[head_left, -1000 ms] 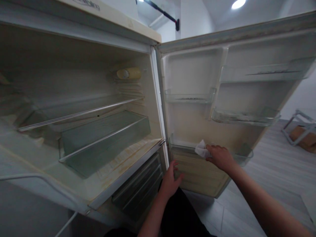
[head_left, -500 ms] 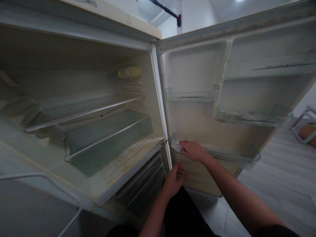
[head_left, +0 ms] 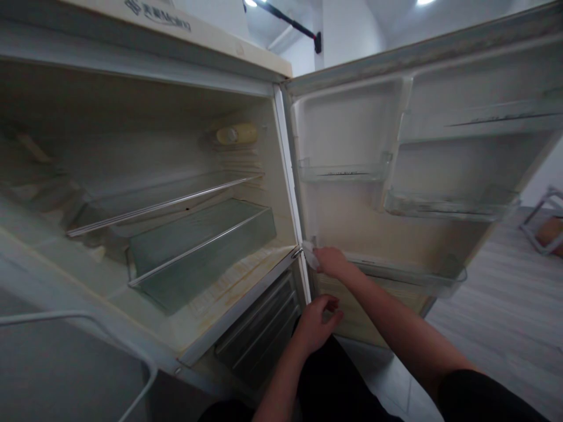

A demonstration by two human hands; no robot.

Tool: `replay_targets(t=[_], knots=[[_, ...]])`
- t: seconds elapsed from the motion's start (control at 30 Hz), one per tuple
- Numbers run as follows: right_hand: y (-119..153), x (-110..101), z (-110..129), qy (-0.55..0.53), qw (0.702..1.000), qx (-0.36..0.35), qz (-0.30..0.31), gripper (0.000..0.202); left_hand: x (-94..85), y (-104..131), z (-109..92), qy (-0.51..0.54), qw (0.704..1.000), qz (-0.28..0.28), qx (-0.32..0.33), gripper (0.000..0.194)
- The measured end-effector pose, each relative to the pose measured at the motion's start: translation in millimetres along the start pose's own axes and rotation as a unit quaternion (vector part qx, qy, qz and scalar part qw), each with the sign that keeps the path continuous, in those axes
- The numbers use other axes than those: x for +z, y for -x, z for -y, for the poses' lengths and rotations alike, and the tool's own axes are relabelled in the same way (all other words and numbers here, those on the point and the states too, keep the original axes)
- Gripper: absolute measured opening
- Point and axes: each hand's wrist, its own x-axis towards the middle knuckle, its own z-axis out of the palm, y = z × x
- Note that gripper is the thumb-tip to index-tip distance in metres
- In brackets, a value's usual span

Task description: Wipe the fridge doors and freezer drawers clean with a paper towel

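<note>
One white cloth (head_left: 309,255) in right hand (head_left: 331,262), four door bins (head_left: 343,172).

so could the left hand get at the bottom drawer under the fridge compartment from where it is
Probably yes. The left hand hangs free, holding nothing, right beside the drawer front, with nothing between them. The right hand presses a white cloth on the lowest door shelf, clear of that path.

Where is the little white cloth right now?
The white cloth is under the right hand, pressed at the hinge-side end of the lowest door shelf, near the middle of the head view.
</note>
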Motion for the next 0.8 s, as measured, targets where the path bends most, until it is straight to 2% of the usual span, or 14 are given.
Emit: replay_targets(t=[0.1, 0.2, 0.4, 0.47, 0.53, 0.6, 0.63, 0.73, 0.8], knots=[[16, 1, -22, 0.022, 0.999, 0.026, 0.017, 0.039, -3.2, 2, 3, 0.004, 1.000, -0.001, 0.007, 0.023], [46, 7, -59, 0.045, 0.997, 0.067, 0.010, 0.042, -6.8, 6, 7, 0.008, 1.000, -0.004, 0.009, 0.024], [135, 21, -168, 0.083, 0.985, 0.150, 0.002, 0.044, -2.5, 6, 9, -0.012, 1.000, 0.003, 0.017, 0.025], [162, 25, -203, 0.084, 0.984, 0.151, -0.031, 0.039, -2.6, -5, 6, -0.064, 0.996, -0.013, 0.063, 0.029], [181, 31, -229, 0.082, 0.987, 0.117, -0.078, 0.034, -7.3, -25, 3, -0.156, 0.977, -0.036, 0.144, 0.038], [191, 38, -243, 0.070, 0.986, 0.076, -0.129, 0.033, -15.2, -51, -1, -0.265, 0.939, -0.055, 0.211, 0.050], [193, 43, -246, 0.060, 0.983, 0.065, -0.160, 0.035, -19.0, -64, -2, -0.313, 0.921, -0.060, 0.223, 0.057], [197, 68, -238, 0.022, 0.963, 0.058, -0.262, 0.045, -23.1, -94, -1, -0.416, 0.883, -0.061, 0.211, 0.069], [200, 93, -221, -0.017, 0.957, 0.018, -0.288, 0.049, -19.1, -102, 2, -0.451, 0.867, -0.076, 0.198, 0.071]])
